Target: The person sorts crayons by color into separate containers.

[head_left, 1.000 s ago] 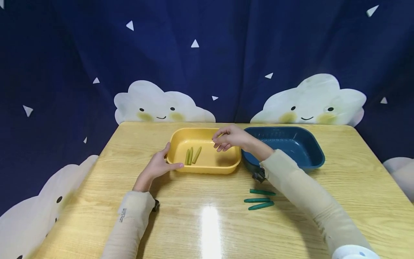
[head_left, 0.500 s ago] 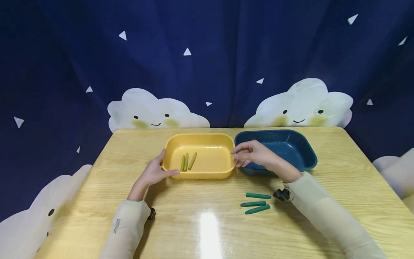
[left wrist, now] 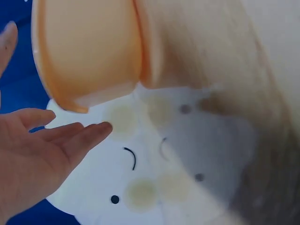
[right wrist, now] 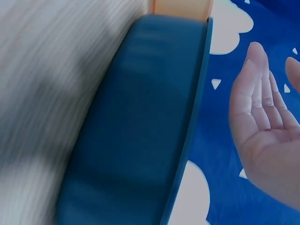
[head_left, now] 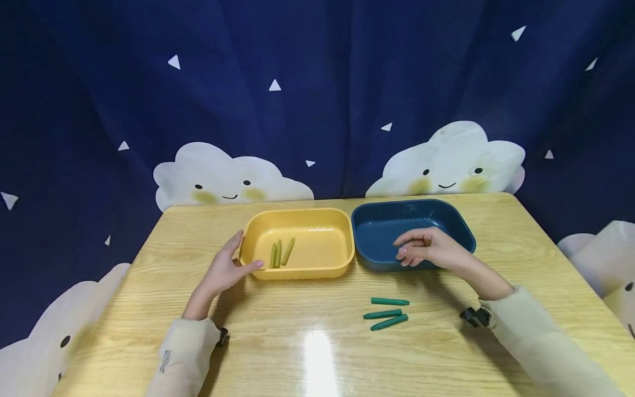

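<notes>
Left hand [head_left: 223, 273]: fingers extended, grasping nothing, at left end of yellow tray [head_left: 322, 248]; thumb over near rim, we judge, to steady it. Right hand [head_left: 430, 247]: fingers loosely bent, released, above blue tray [head_left: 379, 237]. Yellow tray, left part: three yellow-green crayons [head_left: 279, 253], presumably grouped by colour. Blue tray, just beside: interior partly masked; full contents we cannot tell. Table [head_left: 278, 325], near side of blue tray: three green crayons [head_left: 382, 315].
</notes>
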A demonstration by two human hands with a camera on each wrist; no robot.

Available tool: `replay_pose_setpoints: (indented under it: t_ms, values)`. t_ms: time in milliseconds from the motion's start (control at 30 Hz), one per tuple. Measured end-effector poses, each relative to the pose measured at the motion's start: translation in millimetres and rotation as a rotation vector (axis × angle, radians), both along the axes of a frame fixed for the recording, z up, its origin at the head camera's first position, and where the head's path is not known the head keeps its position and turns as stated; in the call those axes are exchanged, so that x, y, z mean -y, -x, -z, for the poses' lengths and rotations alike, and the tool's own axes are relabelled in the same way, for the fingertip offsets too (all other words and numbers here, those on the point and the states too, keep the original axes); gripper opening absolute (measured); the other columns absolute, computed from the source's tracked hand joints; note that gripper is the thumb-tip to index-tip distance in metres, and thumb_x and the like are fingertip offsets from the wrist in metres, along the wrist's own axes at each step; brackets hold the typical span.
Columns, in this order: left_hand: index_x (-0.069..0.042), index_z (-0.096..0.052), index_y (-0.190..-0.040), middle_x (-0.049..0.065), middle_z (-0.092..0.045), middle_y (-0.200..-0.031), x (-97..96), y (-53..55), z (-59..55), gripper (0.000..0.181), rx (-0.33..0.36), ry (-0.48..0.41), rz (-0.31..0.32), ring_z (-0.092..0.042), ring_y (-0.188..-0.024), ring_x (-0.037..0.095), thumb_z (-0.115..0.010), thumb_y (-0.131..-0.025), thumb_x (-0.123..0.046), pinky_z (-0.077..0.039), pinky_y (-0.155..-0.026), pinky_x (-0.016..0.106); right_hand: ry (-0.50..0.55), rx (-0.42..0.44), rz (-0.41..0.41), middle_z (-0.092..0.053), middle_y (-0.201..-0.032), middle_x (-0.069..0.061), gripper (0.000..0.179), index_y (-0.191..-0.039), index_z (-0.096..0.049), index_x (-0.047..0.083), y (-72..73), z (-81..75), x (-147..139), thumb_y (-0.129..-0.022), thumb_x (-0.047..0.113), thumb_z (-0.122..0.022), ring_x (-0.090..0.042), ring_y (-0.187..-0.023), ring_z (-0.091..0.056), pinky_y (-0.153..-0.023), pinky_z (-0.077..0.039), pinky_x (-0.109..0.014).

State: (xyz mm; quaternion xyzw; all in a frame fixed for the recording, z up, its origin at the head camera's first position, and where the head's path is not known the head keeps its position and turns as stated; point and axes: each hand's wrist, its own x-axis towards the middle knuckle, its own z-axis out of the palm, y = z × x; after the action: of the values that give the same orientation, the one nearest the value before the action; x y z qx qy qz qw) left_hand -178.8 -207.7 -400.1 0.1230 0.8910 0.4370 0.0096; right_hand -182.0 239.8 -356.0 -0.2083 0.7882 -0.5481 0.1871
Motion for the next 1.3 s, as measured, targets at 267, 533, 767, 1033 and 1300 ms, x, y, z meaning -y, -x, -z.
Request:
replay_pose_setpoints:
  t_ms: [267, 533, 767, 1033, 1300]
  values:
    - [0.007, -0.053, -0.119, 0.025, -0.042, -0.131, -8.2, -15.0, -21.5, 0.041, -0.16, -0.03, -0.077, -0.038, -0.121, 0.039, -0.065, -0.085, -0.012, -0.039, -0.092, 0.054, 0.004, -0.065, 0.062, -0.067, -0.09, -0.014, 0.034, -0.117, -0.048, -0.017, -12.2, 4.6, -32.2, -0.092, 0.006, -0.052, -0.02, -0.075, -0.065, -0.066, -0.053, -0.035]
    - [0.003, -0.062, -0.101, 0.016, -0.059, -0.103, -29.0, -29.1, -32.3, 0.022, -0.319, -0.088, -0.055, -0.055, -0.1, 0.031, -0.067, -0.082, -0.006, -0.05, -0.078, 0.046, 0.005, -0.088, 0.233, -0.067, -0.086, -0.002, 0.025, -0.109, -0.057, -0.007, -17.9, 11.5, -61.5, -0.088, 0.005, -0.059, -0.018, -0.073, -0.062, -0.064, -0.053, -0.031]
    - [0.002, -0.062, -0.101, 0.013, -0.061, -0.101, -44.9, -40.4, -37.0, 0.022, -0.388, -0.099, 0.03, -0.058, -0.096, 0.027, -0.068, -0.081, -0.003, -0.052, -0.075, 0.042, 0.005, -0.151, 0.402, -0.064, -0.082, 0.006, 0.014, -0.099, -0.065, 0.012, -21.5, 15.3, -83.0, -0.086, 0.008, -0.062, -0.011, -0.072, -0.058, -0.06, -0.05, -0.023]
    - [-0.001, -0.061, -0.107, 0.01, -0.062, -0.104, -55.1, -49.8, -38.7, 0.031, -0.419, -0.105, 0.116, -0.059, -0.096, 0.026, -0.071, -0.077, -0.002, -0.052, -0.074, 0.039, -0.194, -0.231, 0.494, -0.053, -0.098, -0.005, 0.039, -0.117, -0.054, 0.0, -14.1, 19.3, -102.7, -0.084, 0.018, -0.067, -0.016, -0.084, -0.045, -0.06, -0.042, -0.021]
    - [0.0, -0.059, -0.11, 0.012, -0.061, -0.107, -65.8, -51.7, -39.8, 0.034, -0.369, -0.147, 0.198, -0.057, -0.097, 0.027, -0.069, -0.079, -0.001, -0.051, -0.078, 0.038, -0.257, -0.08, 0.364, -0.004, -0.146, -0.027, 0.096, -0.146, -0.004, 0.005, 3.7, 32.5, -112.0, -0.08, 0.018, -0.071, -0.05, -0.127, -0.01, -0.088, -0.03, -0.061]
